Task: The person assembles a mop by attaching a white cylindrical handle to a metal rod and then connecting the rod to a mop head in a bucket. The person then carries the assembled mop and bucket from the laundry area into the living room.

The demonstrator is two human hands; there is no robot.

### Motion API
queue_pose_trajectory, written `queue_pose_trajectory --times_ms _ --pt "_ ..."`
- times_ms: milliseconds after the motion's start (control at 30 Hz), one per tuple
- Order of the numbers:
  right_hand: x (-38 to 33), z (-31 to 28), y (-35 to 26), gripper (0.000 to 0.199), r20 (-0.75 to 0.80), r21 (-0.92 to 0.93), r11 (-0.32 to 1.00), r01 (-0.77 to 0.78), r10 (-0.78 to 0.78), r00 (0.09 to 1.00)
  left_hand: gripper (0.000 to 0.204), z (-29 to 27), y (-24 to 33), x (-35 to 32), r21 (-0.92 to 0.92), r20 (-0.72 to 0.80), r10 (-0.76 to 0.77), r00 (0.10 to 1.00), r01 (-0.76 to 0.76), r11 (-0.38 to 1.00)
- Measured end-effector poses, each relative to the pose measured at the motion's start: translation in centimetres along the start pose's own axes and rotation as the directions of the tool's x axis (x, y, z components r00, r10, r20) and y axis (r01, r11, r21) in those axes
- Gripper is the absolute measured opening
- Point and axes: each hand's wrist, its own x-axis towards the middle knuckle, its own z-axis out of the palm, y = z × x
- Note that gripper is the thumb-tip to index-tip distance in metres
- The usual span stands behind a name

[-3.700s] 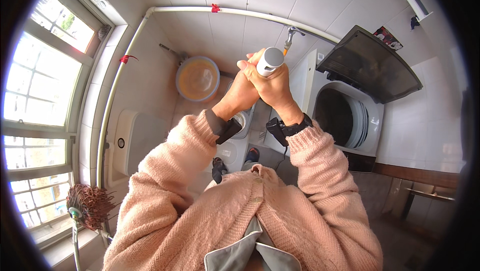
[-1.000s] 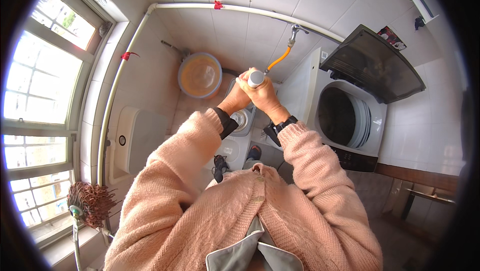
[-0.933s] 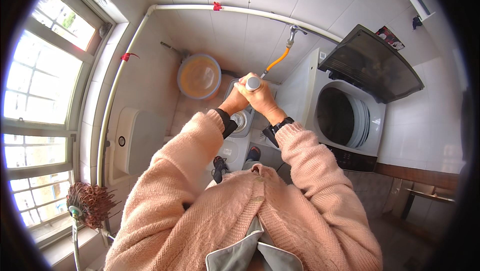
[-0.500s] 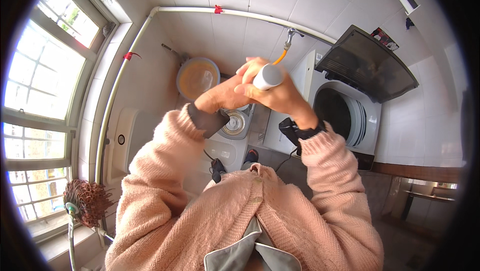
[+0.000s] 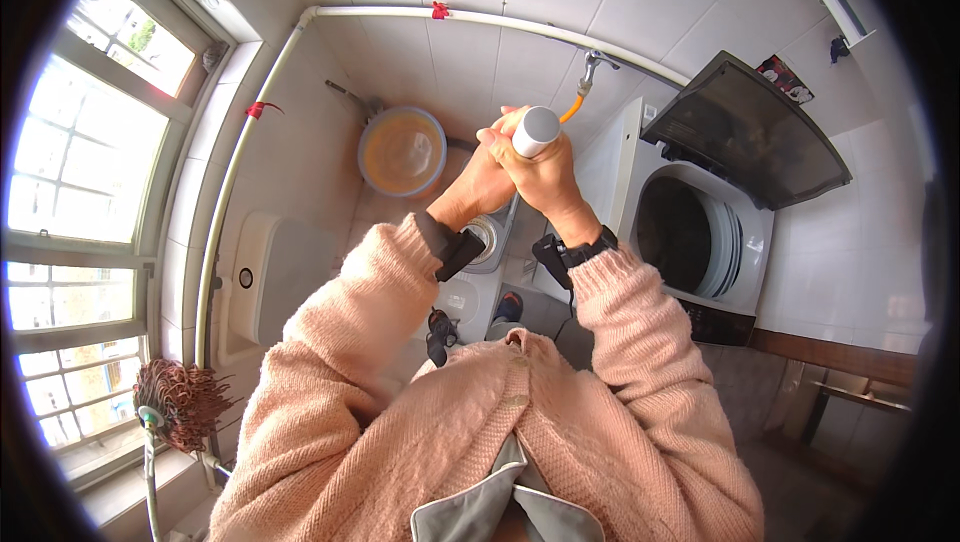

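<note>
Gripping a white handle end-up, to the picture's left of the washing machine, both hands are pressed together: right hand curled round the shaft, left hand closed against it, its grip partly hidden. The shaft below is masked by the hands. Edges: the machine's near-side rim lies just right of the right hand, apart in view; a narrow strip of floor shows between machine and grey container; the raised lid leans out past the machine's far right corner. Tap and orange hose crowd the space beyond the hands, upper left of the machine. More room farther left of it, around the basin. Materials: handle smooth, cylindrical, grey-capped; lid dark, translucent; machine glossy white, its round drum dark inside; basin round, shallow, pale-rimmed, orange within; container holds a ribbed, ring-shaped insert; sleeves pink, coarse-knit.
</note>
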Motion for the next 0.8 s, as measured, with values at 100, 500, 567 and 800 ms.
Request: queue_pose_trajectory --times_ms 100,500,567,800 --pt "-1.3 -0.6 3.3 0.021 0.060 -0.076 0.995 -0.067 0.072 0.996 0.024 0.7 -4.5 -0.4 0.036 -0.008 -0.061 0.998 0.062 0.997" --pt "-4.1 -1.9 5.9 0.017 0.260 -0.285 0.936 -0.205 0.281 0.924 0.028 0.6 -9.6 -2.8 0.239 0.166 -0.255 0.953 0.212 0.948" --pt "-2.8 -1.9 2.8 0.017 0.342 -0.373 0.910 -0.184 0.319 0.884 0.031 0.2 -6.1 -2.6 0.099 0.157 -0.074 0.985 0.059 0.993" --pt "3.1 -2.6 -10.0 0.012 0.255 -0.052 0.996 0.072 -0.056 0.965 0.044 -4.1 10.5 0.4 -0.023 0.358 0.128 0.925 -0.128 0.991"
